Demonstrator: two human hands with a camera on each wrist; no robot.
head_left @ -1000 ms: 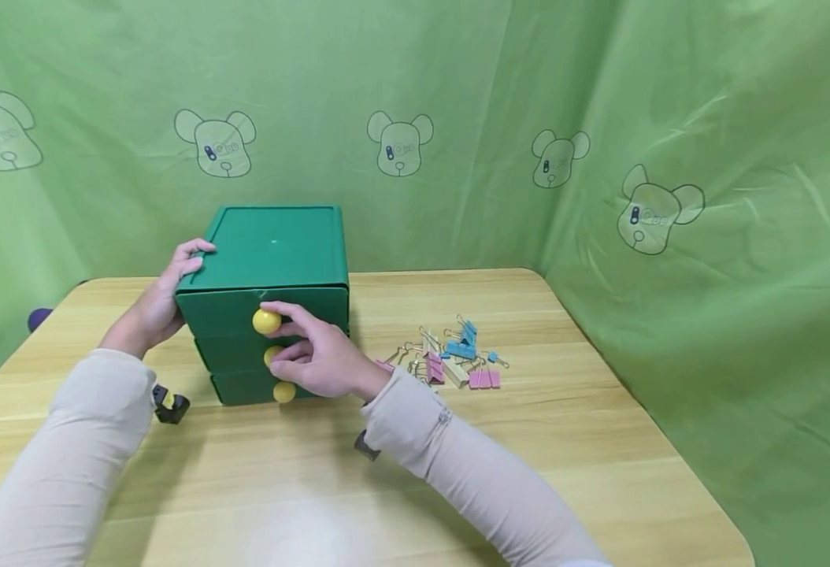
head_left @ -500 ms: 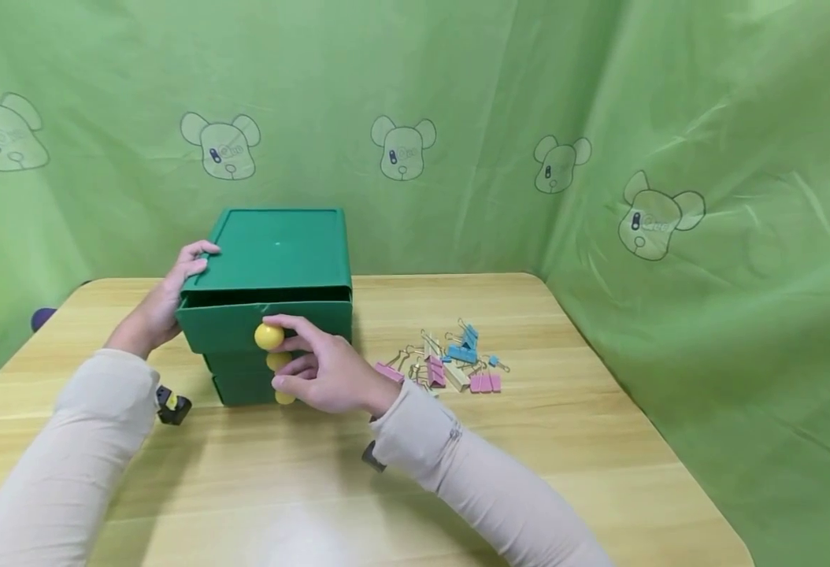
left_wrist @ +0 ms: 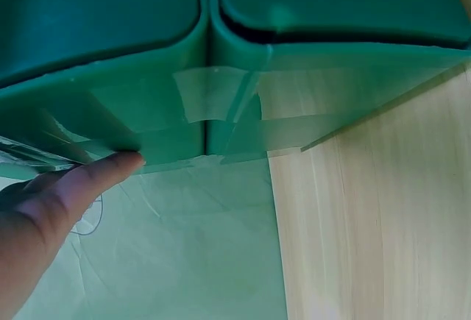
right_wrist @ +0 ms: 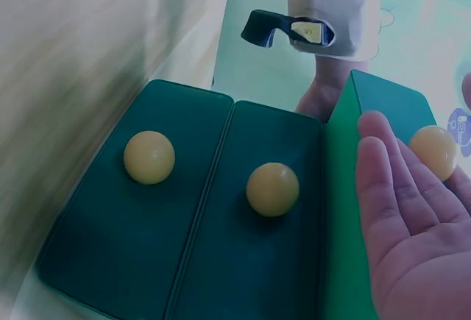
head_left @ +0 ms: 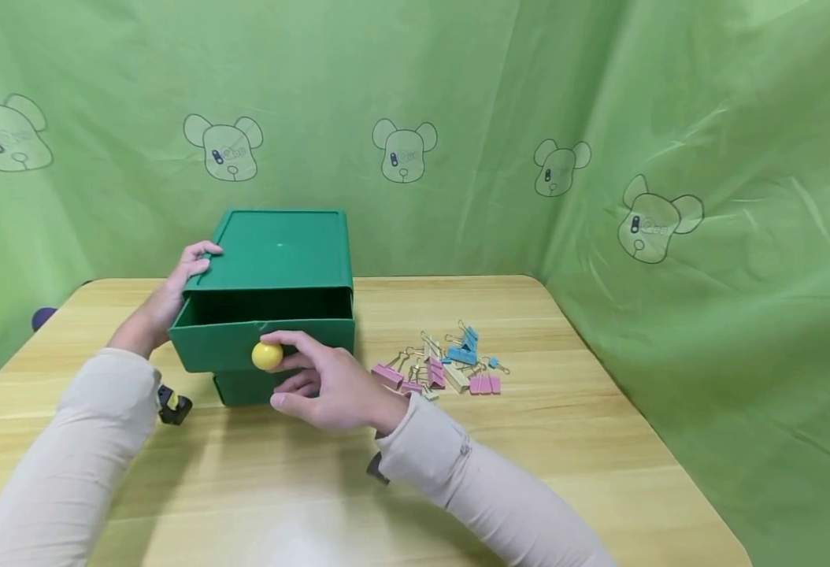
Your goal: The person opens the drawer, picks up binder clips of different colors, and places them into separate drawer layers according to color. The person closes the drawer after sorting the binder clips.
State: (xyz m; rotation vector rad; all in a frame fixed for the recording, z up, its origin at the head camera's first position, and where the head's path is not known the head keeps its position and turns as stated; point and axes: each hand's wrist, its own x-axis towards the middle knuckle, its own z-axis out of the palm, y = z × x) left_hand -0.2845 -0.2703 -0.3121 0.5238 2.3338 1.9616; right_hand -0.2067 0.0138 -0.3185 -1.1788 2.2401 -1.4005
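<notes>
Holding the yellow knob (head_left: 267, 357) of a green top drawer (head_left: 209, 346) between its digits, the right hand (head_left: 337, 387) has other fingers extended beneath it. The drawer stands partly out of the green cabinet (head_left: 280, 252), its knob at the fingertips and its front panel just behind. The left hand (head_left: 167, 299) is relaxed, resting against the cabinet's left side with fingers reaching over the top edge. From the left wrist, one straight finger touches the side wall, where clear tape (left_wrist: 210, 96) crosses a seam. From the right wrist, two lower yellow knobs (right_wrist: 273, 189) appear, hidden in the head view. Only the head view shows pink, blue and cream binder clips (head_left: 435, 373) on the wooden bench (head_left: 564, 457), right of the cabinet.
</notes>
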